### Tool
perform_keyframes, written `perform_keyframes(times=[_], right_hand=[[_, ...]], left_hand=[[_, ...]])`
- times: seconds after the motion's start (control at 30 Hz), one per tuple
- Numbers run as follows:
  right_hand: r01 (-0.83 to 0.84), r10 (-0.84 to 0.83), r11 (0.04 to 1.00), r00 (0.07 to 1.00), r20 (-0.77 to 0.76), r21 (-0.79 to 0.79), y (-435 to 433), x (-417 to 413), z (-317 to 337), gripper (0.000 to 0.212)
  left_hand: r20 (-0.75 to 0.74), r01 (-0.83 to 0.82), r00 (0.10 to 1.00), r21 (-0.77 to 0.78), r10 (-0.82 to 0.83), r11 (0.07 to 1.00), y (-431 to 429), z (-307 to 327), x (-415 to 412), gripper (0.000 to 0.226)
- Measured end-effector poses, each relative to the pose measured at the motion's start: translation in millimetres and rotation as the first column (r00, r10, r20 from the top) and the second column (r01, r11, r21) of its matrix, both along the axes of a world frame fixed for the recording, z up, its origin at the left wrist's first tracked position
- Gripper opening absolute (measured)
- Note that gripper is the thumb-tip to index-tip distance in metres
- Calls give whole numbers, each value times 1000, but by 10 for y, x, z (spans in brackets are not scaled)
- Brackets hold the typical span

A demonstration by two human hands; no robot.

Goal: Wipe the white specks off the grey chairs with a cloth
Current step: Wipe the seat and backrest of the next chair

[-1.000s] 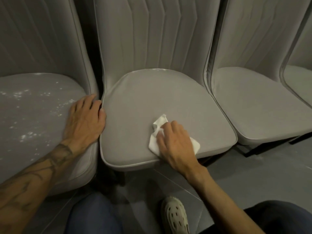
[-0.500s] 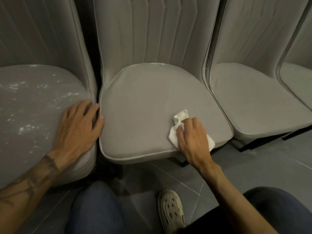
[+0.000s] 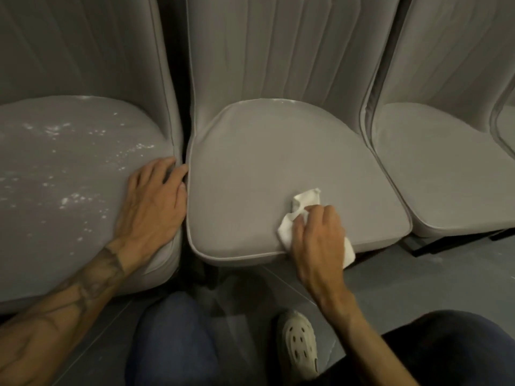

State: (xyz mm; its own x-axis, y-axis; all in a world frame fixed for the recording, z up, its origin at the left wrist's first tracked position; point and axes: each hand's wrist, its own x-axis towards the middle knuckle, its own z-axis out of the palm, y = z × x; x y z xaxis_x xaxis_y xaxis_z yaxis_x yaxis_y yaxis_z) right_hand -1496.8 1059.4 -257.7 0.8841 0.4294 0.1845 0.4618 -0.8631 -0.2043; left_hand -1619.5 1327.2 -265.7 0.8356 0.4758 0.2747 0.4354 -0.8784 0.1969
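While the right hand (image 3: 317, 238) presses a crumpled white cloth (image 3: 302, 207) onto the middle grey chair (image 3: 264, 162), its fingers curl closed over the fabric near the seat's front right edge, and one end of the cloth hangs past that front edge. The left hand (image 3: 153, 201) lies flat and open, holding nothing, palm down on the right edge of the left grey chair (image 3: 69, 168), fingertips at the gap between the two seats. White specks (image 3: 64, 201) are scattered across that left seat; a faint line of them shows along the middle seat's back edge. A third grey chair (image 3: 446, 168) stands just beside, on the right. Below, blue-trousered knees (image 3: 170, 338) and a pale perforated clog (image 3: 298, 344) rest on the grey floor (image 3: 446, 280).
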Motion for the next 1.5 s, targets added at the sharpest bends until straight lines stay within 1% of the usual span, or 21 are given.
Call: perform_keyframes(times=[0.07,0.13,0.23,0.27,0.3,0.37,0.43,0.57,0.67,0.7,0.77,0.83,0.9,0.97,1.03,1.17,1.2,1.27,1.33,1.37,1.5], right_hand=[[13,-14,1000,999,30,26,304,-268,-8,23],[-95,90,992,994,56,86,542,-482,-18,18],[-318,318,948,948,-1,-27,596,-502,-6,32],[-351,352,934,936,-4,-65,537,-424,5,38],[-325,325,945,946,-18,-35,470,-355,22,37],[-171,171,979,985,11,109,366,-305,39,25],[-89,85,989,996,37,118,493,-455,40,20],[-272,269,960,962,55,69,985,-863,-26,22],[-461,462,887,886,34,-39,1069,-756,12,38],[-451,451,892,892,23,-11,1053,-660,15,38],[-327,327,941,945,6,85,1080,-473,50,30],[-271,273,958,962,-18,91,1250,-393,78,24],[-398,399,916,917,0,48,1461,-373,76,24],[-585,585,811,811,-21,11,1588,-259,102,27],[-653,651,757,757,-53,-22,1664,37,149,29],[-501,498,862,865,-55,-77,1844,493,229,31],[-511,510,855,859,-42,-89,1884,463,224,31],[-610,609,790,792,-40,-65,1927,352,163,31],[-691,689,723,722,-67,-11,1931,379,141,30],[-693,691,721,718,-83,8,1950,470,146,29],[-499,499,866,865,-39,31,2115,810,159,34]], left_hand=[[-8,-1,1000,2,1,1000,-9,8,-10,49],[-17,-1,1000,-1,1,1000,-15,20,-12,49],[-34,-2,999,-16,1,1000,-13,39,-22,50],[-38,-2,999,-16,2,1000,-12,43,-26,50],[-38,-1,999,-14,0,1000,-12,47,-26,48],[-34,2,999,-10,-3,1000,-20,47,-26,43],[-32,0,999,-4,-1,1000,-13,31,-28,41],[-35,-16,999,-31,15,999,-5,26,-37,47],[-35,-19,999,-68,17,998,-3,39,-55,57],[-37,-15,999,-69,13,998,-7,42,-49,58],[-53,-23,998,-61,20,998,-17,49,-42,55],[-65,-39,997,-63,35,997,-15,54,-39,52],[-72,-34,997,-79,29,996,-16,68,-41,59],[-76,-9,997,-107,1,994,-16,70,-43,69],[-75,-12,997,-113,4,994,-20,77,-46,69],[-78,-44,996,-97,36,994,-56,131,-38,66],[-80,-36,996,-99,28,994,-61,138,-36,67],[-83,-34,996,-118,24,992,-61,136,-38,66],[-109,-55,993,-115,42,992,-41,123,-22,55],[-131,-60,990,-106,46,993,-40,118,-9,50],[-144,-75,987,-48,67,996,-11,98,-1,47]])
